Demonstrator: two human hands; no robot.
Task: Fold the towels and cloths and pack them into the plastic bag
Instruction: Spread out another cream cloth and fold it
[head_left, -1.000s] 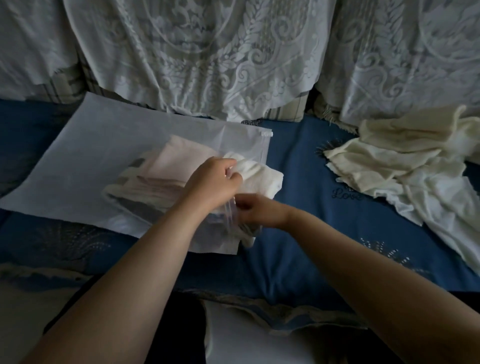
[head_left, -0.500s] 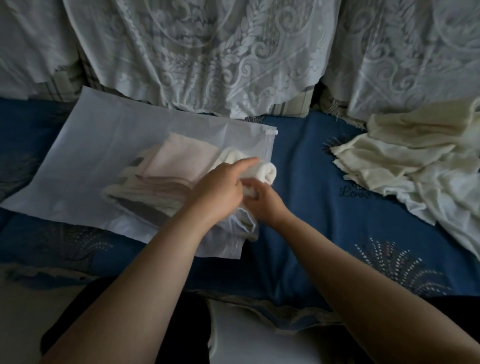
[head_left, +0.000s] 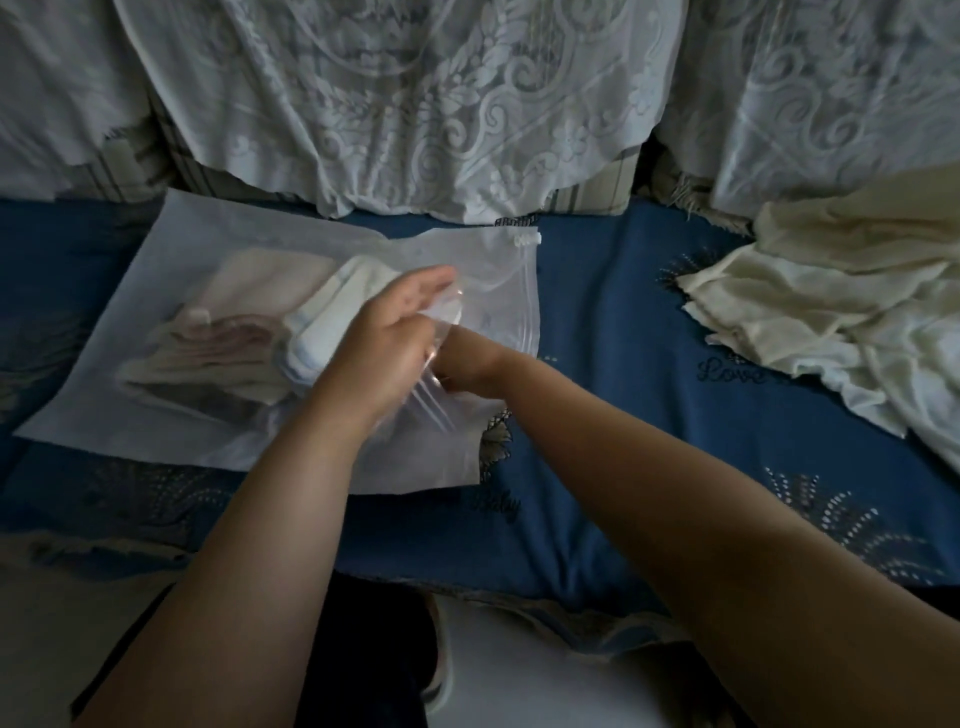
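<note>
Both hands (head_left: 415, 343) at plastic bag (head_left: 498, 291) mouth

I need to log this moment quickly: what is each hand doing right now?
Left hand: holds up the plastic bag's top layer at the opening.
Right hand: reaches into the bag; fingers hidden, cannot tell.
</note>
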